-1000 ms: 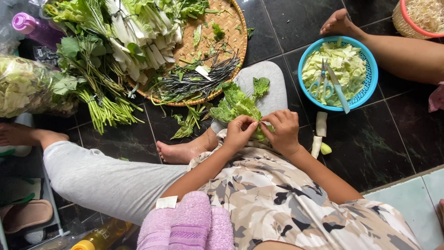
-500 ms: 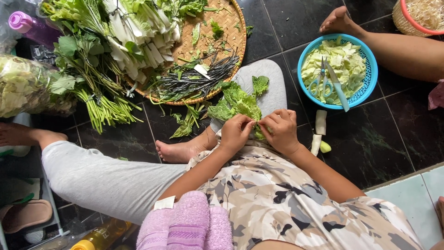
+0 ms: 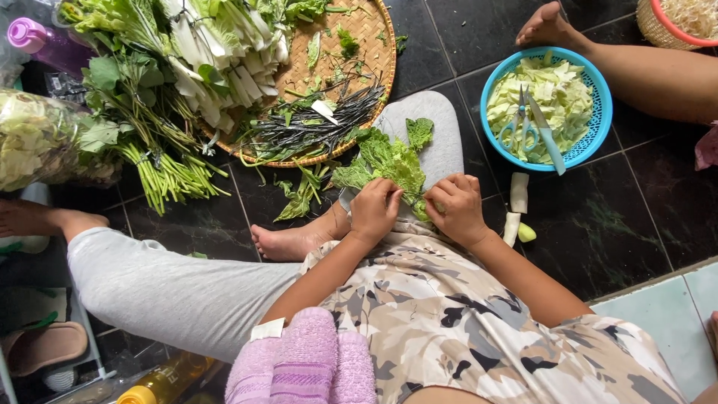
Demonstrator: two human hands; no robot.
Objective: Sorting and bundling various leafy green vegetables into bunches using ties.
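Down at the lap, left hand (image 3: pixel 374 209) and right hand (image 3: pixel 456 209) both pinch the stem end of a leafy lettuce bunch (image 3: pixel 389 157), just beside the woven tray (image 3: pixel 370 37).

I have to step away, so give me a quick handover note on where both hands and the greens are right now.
Left hand and right hand: both pinch the stem end of a leafy green bunch resting on the raised knee.
Woven tray on the left holds more greens and dark long beans.
Blue basket on the right holds cut pale leaves, scissors and a knife.
Done: basket partly filled. Left: the tray's pile.
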